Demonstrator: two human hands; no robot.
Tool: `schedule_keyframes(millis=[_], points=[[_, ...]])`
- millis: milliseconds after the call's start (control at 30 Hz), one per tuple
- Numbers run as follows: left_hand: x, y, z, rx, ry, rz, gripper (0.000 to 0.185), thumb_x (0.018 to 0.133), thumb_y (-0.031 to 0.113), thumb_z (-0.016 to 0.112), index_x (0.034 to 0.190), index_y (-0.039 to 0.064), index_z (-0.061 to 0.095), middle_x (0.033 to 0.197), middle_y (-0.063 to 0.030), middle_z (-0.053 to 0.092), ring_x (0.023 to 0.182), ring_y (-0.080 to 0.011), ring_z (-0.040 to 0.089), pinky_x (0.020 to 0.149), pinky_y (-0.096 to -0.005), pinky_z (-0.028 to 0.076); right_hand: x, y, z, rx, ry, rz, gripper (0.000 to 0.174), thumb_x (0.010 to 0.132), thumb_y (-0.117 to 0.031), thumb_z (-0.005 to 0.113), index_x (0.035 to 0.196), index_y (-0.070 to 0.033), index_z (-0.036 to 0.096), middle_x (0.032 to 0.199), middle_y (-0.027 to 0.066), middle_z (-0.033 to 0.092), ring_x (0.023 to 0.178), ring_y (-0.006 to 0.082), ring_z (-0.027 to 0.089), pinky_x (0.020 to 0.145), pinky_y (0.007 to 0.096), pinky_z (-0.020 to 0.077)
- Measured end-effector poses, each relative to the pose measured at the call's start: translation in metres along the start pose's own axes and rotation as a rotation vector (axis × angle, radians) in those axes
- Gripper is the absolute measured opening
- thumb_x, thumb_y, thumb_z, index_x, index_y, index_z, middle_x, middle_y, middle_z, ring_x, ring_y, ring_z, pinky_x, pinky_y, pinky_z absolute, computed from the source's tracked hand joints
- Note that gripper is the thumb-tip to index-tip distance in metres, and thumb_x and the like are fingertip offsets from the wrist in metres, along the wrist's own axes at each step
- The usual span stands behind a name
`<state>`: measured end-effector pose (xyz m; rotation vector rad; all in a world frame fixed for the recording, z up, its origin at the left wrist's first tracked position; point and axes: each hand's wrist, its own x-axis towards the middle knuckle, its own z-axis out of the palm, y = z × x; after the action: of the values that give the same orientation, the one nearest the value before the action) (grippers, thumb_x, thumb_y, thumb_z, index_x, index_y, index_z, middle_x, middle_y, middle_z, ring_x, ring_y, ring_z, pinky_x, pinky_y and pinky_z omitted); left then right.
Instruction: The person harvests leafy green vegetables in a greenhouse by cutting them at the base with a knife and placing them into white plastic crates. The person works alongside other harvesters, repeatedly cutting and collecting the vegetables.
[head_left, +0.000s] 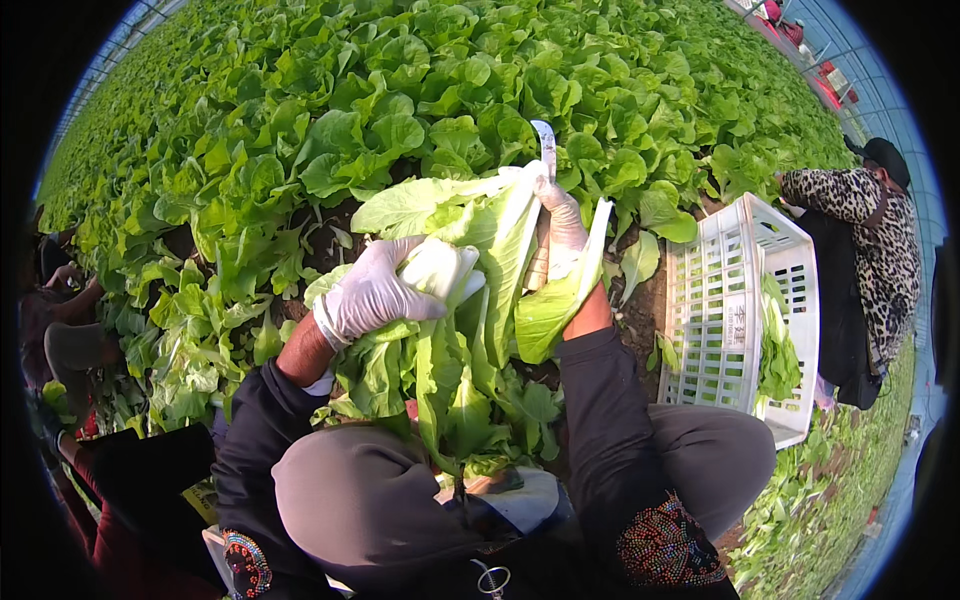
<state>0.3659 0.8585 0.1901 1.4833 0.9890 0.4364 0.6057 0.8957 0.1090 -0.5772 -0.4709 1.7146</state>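
Observation:
My left hand (382, 289), in a thin whitish glove, grips the pale stem base of a head of leafy greens (439, 271); its leaves hang down over my knees. My right hand (559, 217), gloved too, holds a knife upright, its curved metal blade (547, 142) pointing away from me, with part of the handle showing below the fingers. White-ribbed loose leaves (504, 247) lie against the right hand, between both hands. Another long leaf (566, 296) lies across my right wrist. Whether the right fingers also pinch leaves, I cannot tell.
A white plastic crate (705, 300) with cut greens (778, 345) inside stands tilted at my right. Growing leafy greens (450, 75) fill the ground ahead. A person in a leopard-print top (877, 232) works beyond the crate; other people are at the left edge.

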Motion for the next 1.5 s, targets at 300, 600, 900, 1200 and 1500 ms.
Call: schedule_keyframes(millis=[300, 600, 900, 1200, 1500], points=[[-0.068, 0.078, -0.045, -0.087, 0.141, 0.078, 0.079, 0.057, 0.028, 0.077, 0.125, -0.003, 0.051, 0.104, -0.0099, 0.063, 0.095, -0.0177, 0.062, 0.089, -0.031, 0.048, -0.012, -0.029, 0.012, -0.002, 0.094, -0.055, 0.018, 0.083, -0.016, 0.067, 0.095, -0.005, 0.059, 0.08, 0.0077, 0.063, 0.067, 0.0193, 0.063, 0.061, 0.0339, 0.055], [-0.024, 0.13, 0.049, -0.312, 0.088, 0.32, 0.046, 0.069, 0.015, 0.074, 0.11, 0.0, 0.061, 0.098, -0.0025, 0.064, 0.09, -0.0105, 0.057, 0.088, -0.026, 0.042, -0.035, -0.039, 0.064, -0.257, 0.021, -0.299, 0.015, 0.082, -0.015, 0.068, 0.091, -0.005, 0.06, 0.075, 0.002, 0.062, 0.062, 0.0144, 0.059, 0.057, 0.0281, 0.0481], [-0.02, 0.135, 0.097, -0.369, 0.296, 0.458, 0.038, 0.064, 0.005, 0.073, 0.102, 0.002, 0.064, 0.093, 0.0002, 0.062, 0.085, -0.0101, 0.058, 0.082, -0.0248, 0.046, -0.049, -0.055, 0.081, -0.392, -0.11, -0.643, 0.026, 0.083, -0.027, 0.067, 0.096, -0.005, 0.061, 0.078, 0.0013, 0.063, 0.066, 0.0162, 0.058, 0.063, 0.03, 0.0477], [-0.071, 0.116, -0.015, -0.417, 0.203, 0.357, 0.042, 0.073, 0.022, 0.066, 0.108, -0.001, 0.061, 0.095, -0.0037, 0.063, 0.086, -0.0132, 0.058, 0.086, -0.0281, 0.044, -0.084, -0.17, 0.135, -1.352, 0.147, -0.325, 0.054, 0.072, -0.032, 0.077, 0.11, 0.003, 0.063, 0.092, 0.0076, 0.067, 0.079, 0.0123, 0.061, 0.074, 0.0265, 0.0477], [-0.045, 0.121, 0.033, -0.625, 0.221, 0.395, 0.052, 0.072, 0.019, 0.069, 0.118, -0.003, 0.056, 0.106, -0.0082, 0.062, 0.099, -0.0174, 0.057, 0.094, -0.0308, 0.041, -0.101, -0.119, 0.144, -0.91, -0.098, -0.262, 0.036, 0.076, -0.022, 0.075, 0.104, -0.001, 0.067, 0.087, 0.0016, 0.067, 0.075, 0.0067, 0.059, 0.07, 0.0229, 0.0474]])
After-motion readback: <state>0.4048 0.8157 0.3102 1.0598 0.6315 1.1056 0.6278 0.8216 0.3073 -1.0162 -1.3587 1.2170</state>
